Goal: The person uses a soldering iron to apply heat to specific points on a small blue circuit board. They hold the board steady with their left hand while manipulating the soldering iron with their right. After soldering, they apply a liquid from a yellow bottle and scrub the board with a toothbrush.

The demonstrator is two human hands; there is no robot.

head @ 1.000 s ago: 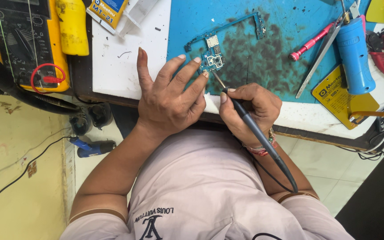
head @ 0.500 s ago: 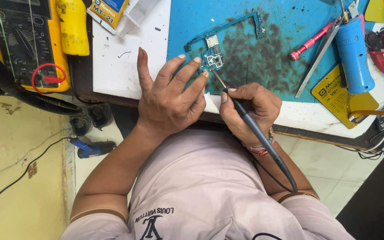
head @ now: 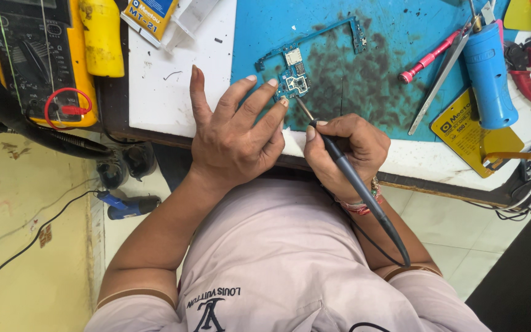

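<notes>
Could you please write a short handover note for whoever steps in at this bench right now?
Left hand: fingers spread, fingertips pinning the small blue circuit board on the blue work mat.
Right hand: pen grip on the black soldering iron, tip touching the board's lower edge.
Nearby: pink screwdriver, tweezers, blue desoldering pump, red pliers to the right; yellow multimeter far left.
Done: board placed and steadied.
Left: joint in progress; result not visible.

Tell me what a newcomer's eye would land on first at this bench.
First, the small blue circuit board on the scorched blue work mat at top centre, steadied by the left hand. Beside it, the right hand holds a black soldering iron like a pen, tip at the board's lower edge. A yellow multimeter sits at top left.
</notes>
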